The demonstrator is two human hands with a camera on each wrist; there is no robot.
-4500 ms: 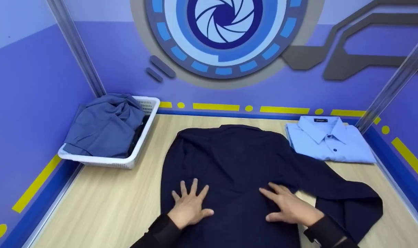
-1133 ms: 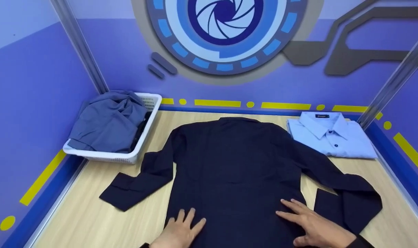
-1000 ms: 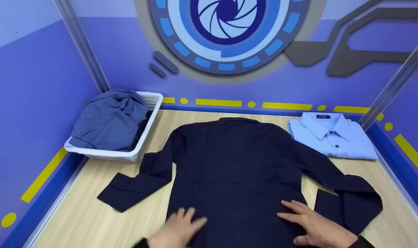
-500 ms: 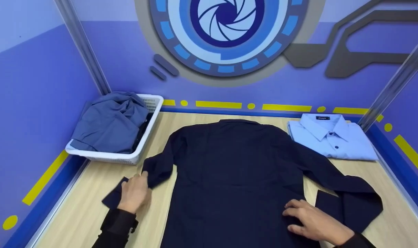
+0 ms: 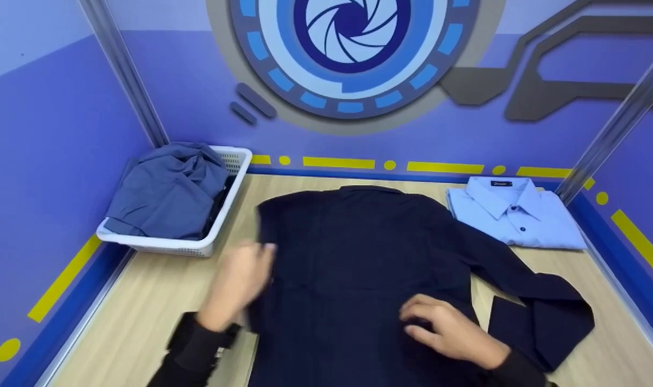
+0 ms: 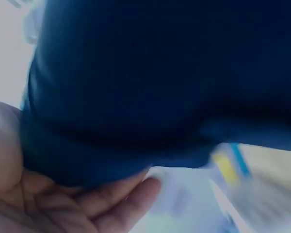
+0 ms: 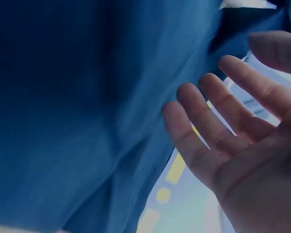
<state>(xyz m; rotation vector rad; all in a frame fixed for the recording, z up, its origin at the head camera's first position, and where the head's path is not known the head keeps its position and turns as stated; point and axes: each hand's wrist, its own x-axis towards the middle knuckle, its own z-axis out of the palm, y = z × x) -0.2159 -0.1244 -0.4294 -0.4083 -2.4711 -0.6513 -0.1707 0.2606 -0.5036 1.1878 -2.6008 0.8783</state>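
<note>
A navy long-sleeved shirt [image 5: 359,258] lies spread on the table, collar toward the back wall and front face down. At its left side my left hand [image 5: 241,282], blurred, grips the left sleeve, now drawn in against the body. In the left wrist view, dark cloth [image 6: 126,97] lies between the thumb and the curled fingers [image 6: 131,199]. My right hand [image 5: 447,328] hovers at or just over the lower right of the shirt, its fingers [image 7: 203,121] loosely bent around nothing. Bent back on itself, the right sleeve [image 5: 541,306] lies on the tabletop.
A white basket [image 5: 219,236] heaped with grey-blue clothing [image 5: 168,193] stands at the back left. Over at the back right lies a folded light blue shirt [image 5: 520,215]. Walls and metal posts [image 5: 125,75] bound the wooden table [image 5: 143,306].
My left hand has left the shirt's lower left, taken hold of the outspread left sleeve and brought it rightward to the body. The right hand has shifted a little left, fingers more bent.
</note>
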